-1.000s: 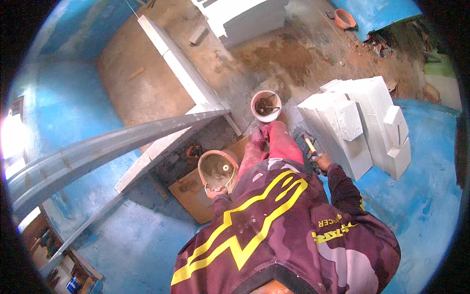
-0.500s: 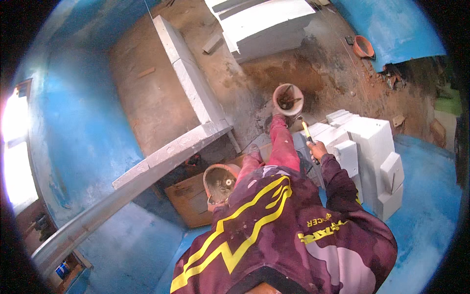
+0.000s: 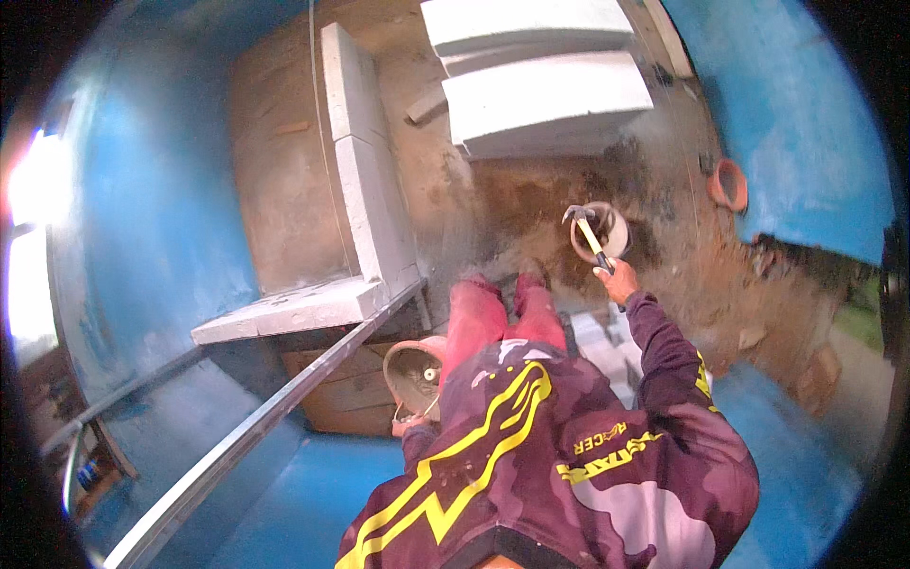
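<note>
My right hand (image 3: pixel 618 282) grips a claw hammer (image 3: pixel 594 243) by its yellow and black handle, its metal head pointing forward. Below the hammer, a round bucket (image 3: pixel 621 228) stands on the floor ahead of my feet, partly covered by it from this view. My left hand (image 3: pixel 411 426) is closed on the wire handle of an orange-brown pail (image 3: pixel 400 358) hanging beside my left leg. Grey mortar coats the inside of that pail, and a small white round object (image 3: pixel 429 374) shows in it.
A low wall of white blocks (image 3: pixel 365 194) turns a corner at my left, with a long metal bar (image 3: pixel 270 412) running past it. Big white blocks (image 3: pixel 550 100) lie ahead. An orange tub (image 3: pixel 728 185) is by the blue wall (image 3: pixel 787 123). White blocks (image 3: pixel 607 346) stand near my right leg.
My right hand has carried the hammer forward, over the floor bucket. My left hand still has the pail. The view has shifted, and the white block stack at right is now mostly hidden.
</note>
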A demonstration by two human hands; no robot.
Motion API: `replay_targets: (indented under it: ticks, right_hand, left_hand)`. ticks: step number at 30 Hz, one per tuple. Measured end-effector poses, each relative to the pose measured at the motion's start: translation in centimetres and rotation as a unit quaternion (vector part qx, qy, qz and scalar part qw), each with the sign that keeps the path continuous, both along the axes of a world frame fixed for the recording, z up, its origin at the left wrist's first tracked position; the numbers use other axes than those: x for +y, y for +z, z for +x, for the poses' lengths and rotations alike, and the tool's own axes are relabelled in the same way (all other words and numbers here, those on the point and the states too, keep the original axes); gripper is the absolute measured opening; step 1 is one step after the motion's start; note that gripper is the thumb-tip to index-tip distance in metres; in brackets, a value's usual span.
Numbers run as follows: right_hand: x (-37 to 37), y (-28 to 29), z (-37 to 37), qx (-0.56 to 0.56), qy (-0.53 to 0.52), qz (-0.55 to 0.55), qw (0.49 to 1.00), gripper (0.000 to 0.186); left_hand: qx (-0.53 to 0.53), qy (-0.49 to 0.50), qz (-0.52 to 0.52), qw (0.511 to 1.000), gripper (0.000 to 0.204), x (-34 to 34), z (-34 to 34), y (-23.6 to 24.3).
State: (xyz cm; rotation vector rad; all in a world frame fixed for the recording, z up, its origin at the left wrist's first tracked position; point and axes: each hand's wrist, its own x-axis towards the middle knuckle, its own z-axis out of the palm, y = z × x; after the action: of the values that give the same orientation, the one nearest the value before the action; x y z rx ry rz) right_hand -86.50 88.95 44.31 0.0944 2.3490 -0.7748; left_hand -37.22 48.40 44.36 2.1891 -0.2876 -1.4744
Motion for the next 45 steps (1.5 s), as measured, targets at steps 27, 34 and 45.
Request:
replay_targets:
  ticks: [27, 34, 45]
  right_hand:
    - [-19.4, -0.9, -48.1, 0.118, 0.495, 0.374, 0.775, 0.033]
    - [-25.9, 1.1, -44.1, 0.261, 0.518, 0.152, 0.800, 0.035]
    - [-40.7, -14.8, -17.3, -0.038, 0.712, -0.077, 0.697, 0.034]
  left_hand:
    - [0.051, 0.431, 0.045, 0.900, 0.029, 9.2, -26.6, -7.1]
    - [0.067, 0.386, 0.056, 0.919, 0.074, 7.2, -31.6, -13.4]
    - [0.143, 0.299, 0.010, 0.943, 0.046, 5.1, -41.1, -24.5]
